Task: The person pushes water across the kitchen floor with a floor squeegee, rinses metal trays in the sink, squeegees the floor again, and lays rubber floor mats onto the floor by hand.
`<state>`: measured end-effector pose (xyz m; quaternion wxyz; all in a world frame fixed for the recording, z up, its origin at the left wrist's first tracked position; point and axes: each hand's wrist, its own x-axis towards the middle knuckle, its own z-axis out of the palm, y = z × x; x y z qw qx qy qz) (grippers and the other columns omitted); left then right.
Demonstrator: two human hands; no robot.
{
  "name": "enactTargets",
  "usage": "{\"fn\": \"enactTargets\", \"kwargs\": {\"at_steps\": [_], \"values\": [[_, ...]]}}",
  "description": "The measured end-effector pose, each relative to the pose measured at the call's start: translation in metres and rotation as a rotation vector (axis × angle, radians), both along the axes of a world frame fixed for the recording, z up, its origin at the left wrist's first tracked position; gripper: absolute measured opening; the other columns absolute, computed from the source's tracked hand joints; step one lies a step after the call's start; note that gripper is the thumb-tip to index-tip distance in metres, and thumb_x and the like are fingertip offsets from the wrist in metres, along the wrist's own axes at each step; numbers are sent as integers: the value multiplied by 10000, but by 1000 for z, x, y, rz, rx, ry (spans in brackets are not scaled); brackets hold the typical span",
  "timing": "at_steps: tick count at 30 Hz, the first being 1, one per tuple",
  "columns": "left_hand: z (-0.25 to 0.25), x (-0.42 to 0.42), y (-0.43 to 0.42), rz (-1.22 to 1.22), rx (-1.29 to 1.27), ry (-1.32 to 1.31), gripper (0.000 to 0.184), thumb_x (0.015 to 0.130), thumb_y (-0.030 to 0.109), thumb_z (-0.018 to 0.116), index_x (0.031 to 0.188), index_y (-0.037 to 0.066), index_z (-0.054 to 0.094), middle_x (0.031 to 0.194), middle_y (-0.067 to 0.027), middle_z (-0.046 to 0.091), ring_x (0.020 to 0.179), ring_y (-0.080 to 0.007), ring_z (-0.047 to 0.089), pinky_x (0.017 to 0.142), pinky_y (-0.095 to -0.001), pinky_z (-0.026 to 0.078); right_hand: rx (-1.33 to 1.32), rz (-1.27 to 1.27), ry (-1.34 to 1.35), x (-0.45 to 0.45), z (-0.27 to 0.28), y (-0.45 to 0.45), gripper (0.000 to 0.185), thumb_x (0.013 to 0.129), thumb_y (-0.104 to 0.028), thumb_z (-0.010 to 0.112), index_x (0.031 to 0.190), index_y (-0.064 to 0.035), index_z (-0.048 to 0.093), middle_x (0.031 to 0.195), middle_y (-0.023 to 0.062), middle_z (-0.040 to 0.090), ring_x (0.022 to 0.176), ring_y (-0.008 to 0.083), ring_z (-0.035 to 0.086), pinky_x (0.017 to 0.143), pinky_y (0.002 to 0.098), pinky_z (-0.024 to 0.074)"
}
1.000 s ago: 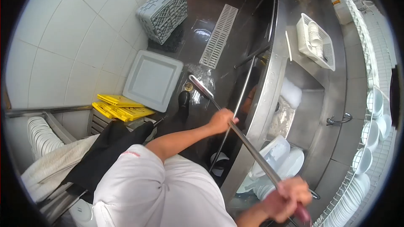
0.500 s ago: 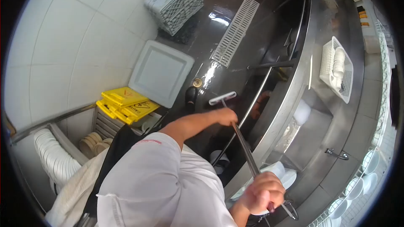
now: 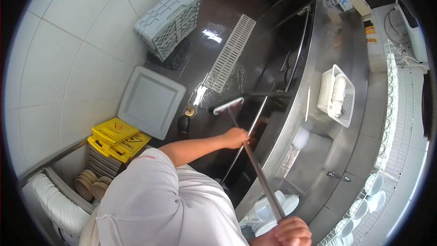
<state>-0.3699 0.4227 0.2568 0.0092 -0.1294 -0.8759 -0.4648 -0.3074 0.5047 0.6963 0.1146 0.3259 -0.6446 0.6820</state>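
Floor squeegee (image 3: pixel 261 174) swinging away from the round brass drain (image 3: pixel 190 110)

Compared with a second ago, the squeegee's pale head is sitting farther from that drain and nearer the steel rail (image 3: pixel 256 116) running beneath the counter (image 3: pixel 346 50). It is lying crosswise over the dark, wet floor, just short of the near end of the slotted grate (image 3: pixel 231 52); whether it is touching the floor I cannot tell. Both hands are working the metal pole. The person's left hand (image 3: pixel 236 137) is gripping it lower down, fingers curling snugly around. The right hand (image 3: pixel 293 232) is holding the upper end, fingers folding tightly over it.

A dark shoe (image 3: pixel 183 125) is showing just beside the drain. Nearby, a grey plastic lid (image 3: pixel 152 102) is leaning by the tiled wall, with yellow caution signs (image 3: pixel 122 139) lying next to it and a grey crate (image 3: pixel 169 23) standing beyond. Across the way, a white basket (image 3: pixel 326 93) is holding small white dishes (image 3: pixel 338 92) on the counter, near the steel sink (image 3: pixel 314 155). White bowls (image 3: pixel 359 209) are lining the wire rack at the far right.
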Motion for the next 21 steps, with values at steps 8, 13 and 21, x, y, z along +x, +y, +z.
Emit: {"fn": "enactTargets", "kwargs": {"at_steps": [8, 13, 21], "values": [[-65, -25, -65, 203, -85, -24, 130, 788, 206, 729, 780, 84, 686, 851, -132, 681, 871, -372, 685, 751, -497, 554, -78, 148, -125, -53, -35, -38, 283, 800, -40, 553, 590, -96, 373, 487, 34, 456, 367, 136, 410, 355, 267, 327], [37, -64, -106, 329, -51, 7, 280, 866, 299, 729, 751, 55, 654, 804, -129, 646, 821, -376, 671, 718, -482, 541, -168, 148, 164, -76, 2, 8, 264, 857, 29, 468, 614, -72, 458, 559, 25, 469, 511, 135, 500, 421, 318, 407], [71, -153, -174, 542, -162, 72, 219, 822, 210, 777, 847, 37, 644, 833, -130, 641, 824, -364, 672, 703, -480, 530, -324, 114, -270, -206, -82, -51, 329, 843, -9, 582, 607, -82, 365, 542, 47, 377, 475, 151, 344, 465, 294, 271]]}}
